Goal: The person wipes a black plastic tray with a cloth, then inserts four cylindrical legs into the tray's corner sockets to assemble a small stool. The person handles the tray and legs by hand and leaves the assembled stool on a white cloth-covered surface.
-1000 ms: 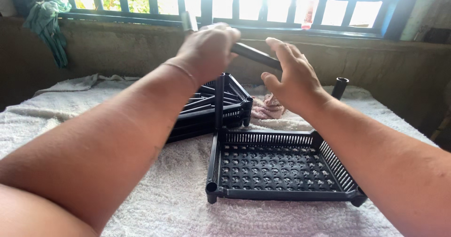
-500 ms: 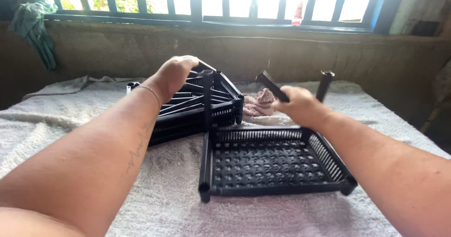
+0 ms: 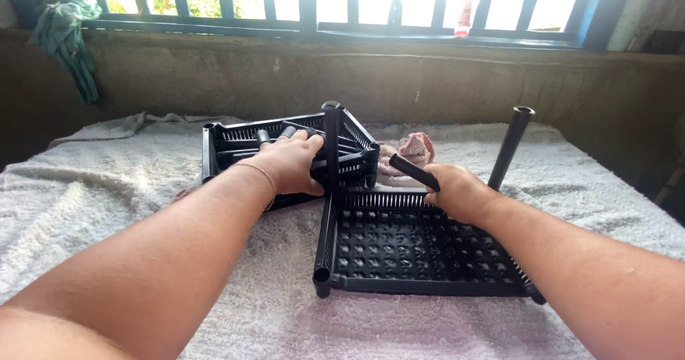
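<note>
The right hand (image 3: pixel 460 191) is curled tight around a short black tube (image 3: pixel 414 172). The tube pokes up and to the left out of the fist. This hand sits over the back edge of a flat black tray (image 3: pixel 421 249) with many small holes in its floor.

The left hand (image 3: pixel 289 164) rests on a stack of black trays (image 3: pixel 228 146) just behind the flat one. Its fingers bend over some loose black tubes (image 3: pixel 275 134) lying in the top tray, but I cannot tell if it is gripping one.

Two black posts stand up from the flat tray. One post (image 3: pixel 331 146) rises at the back left corner, touching the left thumb. The other post (image 3: pixel 509 149) leans a little at the back right.

Everything lies on a white fuzzy towel (image 3: pixel 128 189). A pink cloth (image 3: pixel 412 148) is bunched up behind the trays.
</note>
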